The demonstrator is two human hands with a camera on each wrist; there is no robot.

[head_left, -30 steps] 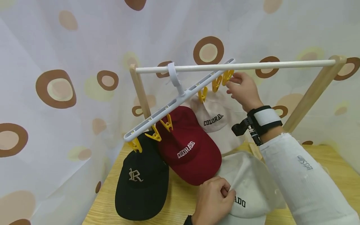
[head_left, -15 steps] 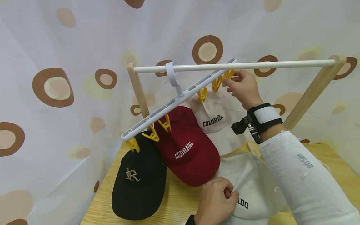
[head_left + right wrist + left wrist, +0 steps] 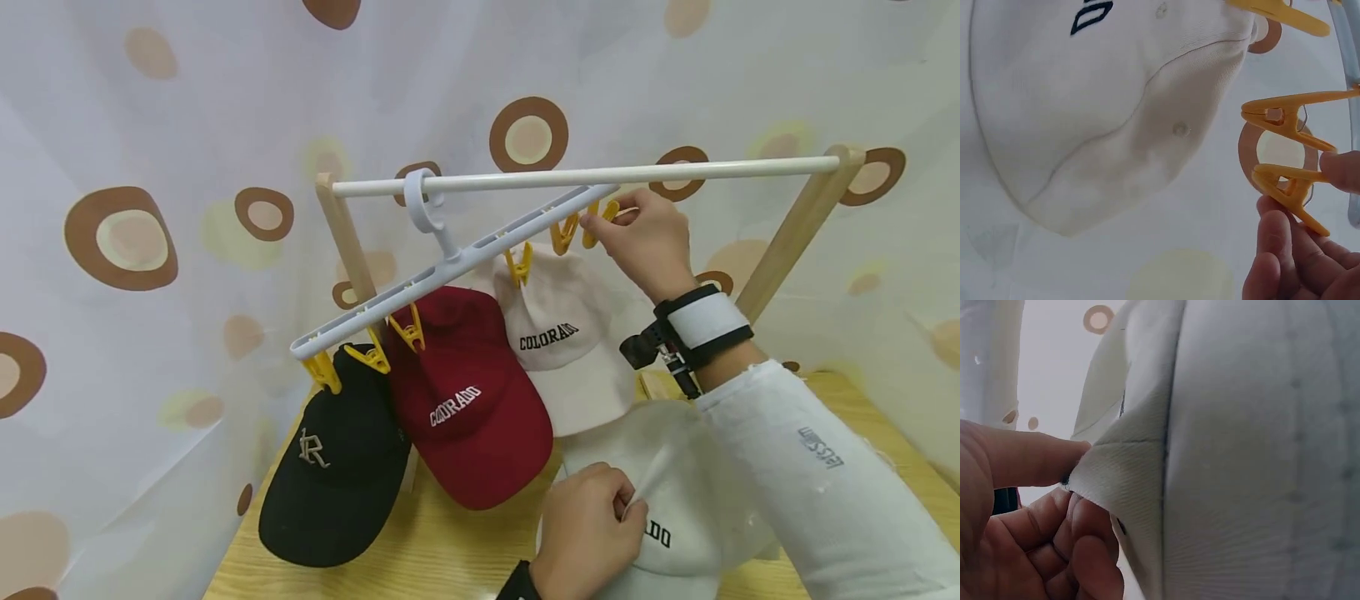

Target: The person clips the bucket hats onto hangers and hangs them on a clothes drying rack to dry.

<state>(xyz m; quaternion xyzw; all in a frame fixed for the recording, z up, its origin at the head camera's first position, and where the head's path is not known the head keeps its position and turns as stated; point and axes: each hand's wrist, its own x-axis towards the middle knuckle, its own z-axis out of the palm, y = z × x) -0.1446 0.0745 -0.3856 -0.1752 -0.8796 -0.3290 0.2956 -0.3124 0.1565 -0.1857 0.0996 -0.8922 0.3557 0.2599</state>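
My right hand (image 3: 645,242) pinches the outermost yellow clip (image 3: 1288,187) at the far right end of the white hanger (image 3: 457,265), thumb on one handle, fingers on the other. Beside it, another yellow clip (image 3: 1285,115) hangs with nothing in its jaws. With thumb and fingers, my left hand (image 3: 592,529) pinches the edge of a light grey cap (image 3: 1125,462); in the head view this cap lies low on the table, its lettering partly hidden by the hand. A cream cap (image 3: 551,333) hangs from a clip left of my right hand.
A dark red cap (image 3: 472,417) and a black cap (image 3: 337,475) hang from clips on the hanger's left half. The hanger hooks over a white rail (image 3: 585,177) between wooden posts, above the wooden table (image 3: 450,558). A patterned curtain (image 3: 225,100) stands behind.
My right hand has closed on the end clip, and the hanger's right end has dropped below the rail. My left hand keeps its hold on the grey cap. The head view has shifted slightly.
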